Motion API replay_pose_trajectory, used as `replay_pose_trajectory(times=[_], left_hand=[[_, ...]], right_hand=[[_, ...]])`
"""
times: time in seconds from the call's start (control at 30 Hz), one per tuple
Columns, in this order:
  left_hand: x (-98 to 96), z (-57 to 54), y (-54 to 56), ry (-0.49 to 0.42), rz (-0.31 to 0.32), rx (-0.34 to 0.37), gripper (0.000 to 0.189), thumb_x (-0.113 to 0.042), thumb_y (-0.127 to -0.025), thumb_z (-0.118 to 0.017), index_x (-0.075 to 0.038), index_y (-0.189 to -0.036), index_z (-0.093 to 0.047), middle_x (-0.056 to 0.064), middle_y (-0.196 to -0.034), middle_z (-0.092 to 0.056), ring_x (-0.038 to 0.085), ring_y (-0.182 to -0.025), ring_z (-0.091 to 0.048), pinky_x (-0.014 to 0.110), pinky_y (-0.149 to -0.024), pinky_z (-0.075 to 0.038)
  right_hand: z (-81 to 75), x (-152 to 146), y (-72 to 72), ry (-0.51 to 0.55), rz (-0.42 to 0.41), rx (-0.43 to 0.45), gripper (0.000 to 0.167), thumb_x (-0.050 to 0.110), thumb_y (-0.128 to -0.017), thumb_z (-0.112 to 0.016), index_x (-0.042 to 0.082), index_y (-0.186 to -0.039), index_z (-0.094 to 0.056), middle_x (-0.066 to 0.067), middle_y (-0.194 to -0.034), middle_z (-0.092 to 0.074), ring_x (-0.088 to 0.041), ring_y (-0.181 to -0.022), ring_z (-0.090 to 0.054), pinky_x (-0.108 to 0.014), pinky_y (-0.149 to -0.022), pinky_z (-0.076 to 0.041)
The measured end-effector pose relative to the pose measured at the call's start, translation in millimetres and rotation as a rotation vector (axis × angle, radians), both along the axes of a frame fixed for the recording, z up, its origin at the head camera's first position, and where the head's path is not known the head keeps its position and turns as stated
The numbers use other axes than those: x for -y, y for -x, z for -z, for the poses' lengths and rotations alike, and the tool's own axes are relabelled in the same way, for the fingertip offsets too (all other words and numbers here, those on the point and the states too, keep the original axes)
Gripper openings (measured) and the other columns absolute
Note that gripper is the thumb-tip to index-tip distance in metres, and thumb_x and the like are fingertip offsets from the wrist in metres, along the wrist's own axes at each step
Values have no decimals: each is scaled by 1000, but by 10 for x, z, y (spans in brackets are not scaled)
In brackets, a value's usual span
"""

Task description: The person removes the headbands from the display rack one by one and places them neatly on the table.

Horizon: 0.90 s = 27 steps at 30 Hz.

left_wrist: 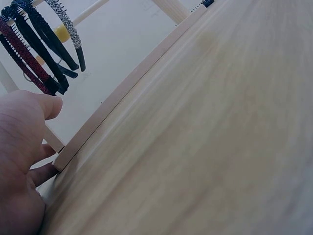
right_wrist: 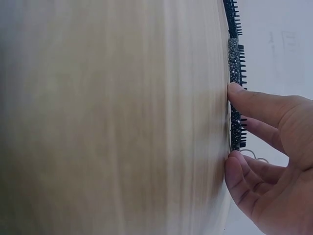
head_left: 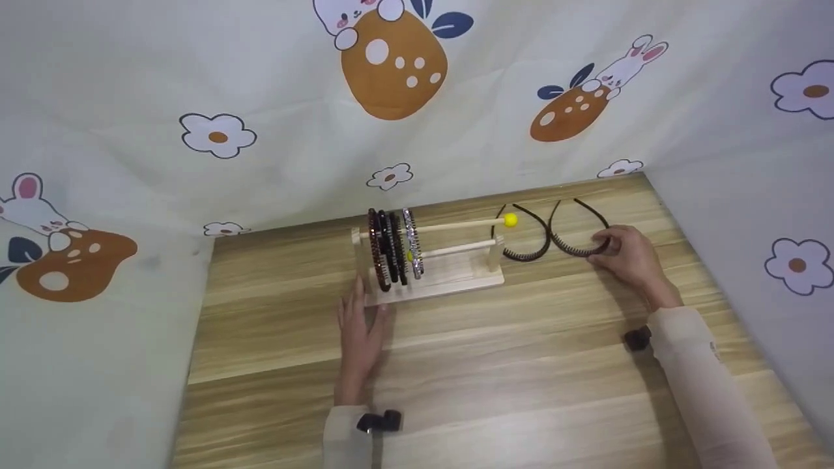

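Observation:
A light wooden rack stands on the table with several headbands hung on its upper rod: a dark red one, black ones and a silvery glittery one. My left hand touches the rack's left end, fingers mostly straight; in the left wrist view the fingertips meet the corner of its base. Right of the rack, two dark toothed headbands lie flat. My right hand pinches the side of the rightmost headband, its glittery band between thumb and fingers in the right wrist view.
The other loose headband lies between the rack and the right hand, partly behind the rack's right end. A yellow ball tips the upper rod. Printed cloth walls border the wooden table at the back and sides.

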State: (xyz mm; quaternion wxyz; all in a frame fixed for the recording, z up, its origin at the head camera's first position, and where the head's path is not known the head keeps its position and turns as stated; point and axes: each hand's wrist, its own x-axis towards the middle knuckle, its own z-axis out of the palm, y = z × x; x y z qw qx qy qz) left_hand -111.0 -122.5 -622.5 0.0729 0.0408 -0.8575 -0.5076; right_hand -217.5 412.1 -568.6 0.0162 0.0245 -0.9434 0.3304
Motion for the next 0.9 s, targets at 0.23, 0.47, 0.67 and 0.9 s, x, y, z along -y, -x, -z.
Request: replay_pose_trajectory(times=[0.23,0.47,0.67,0.9], left_hand=[[-6,-14,-6,3,8,4,76,-34,-115,-59,-9,-177,-23,23,-181,-24,60,-166,2,80,-130,2],[-5,-5,-3,5,0,18,76,-33,-115,-59,-11,-178,-22,19,-183,-22,59,-166,3,79,-130,3],[-5,8,3,7,-6,9,76,-34,-115,-60,-13,-178,-22,18,-183,-21,59,-166,2,79,-130,3],[-7,6,2,9,-2,15,77,-35,-115,-61,-13,-178,-22,17,-184,-21,59,-166,1,78,-131,2]], right_hand=[[-8,-1,5,2,0,0,54,6,-87,-95,-9,-133,-71,-41,-139,-62,-56,-127,-58,-73,-113,-43],[-64,33,-14,0,-3,-12,60,8,-86,-96,-11,-136,-69,-43,-144,-57,-60,-133,-54,-75,-117,-39],[-122,133,-81,17,26,-58,61,8,-86,-96,-10,-137,-68,-45,-146,-52,-62,-133,-52,-77,-114,-41],[-199,290,-162,20,59,-112,56,8,-89,-94,-5,-138,-71,-38,-140,-57,-47,-106,-62,-53,-87,-49]])
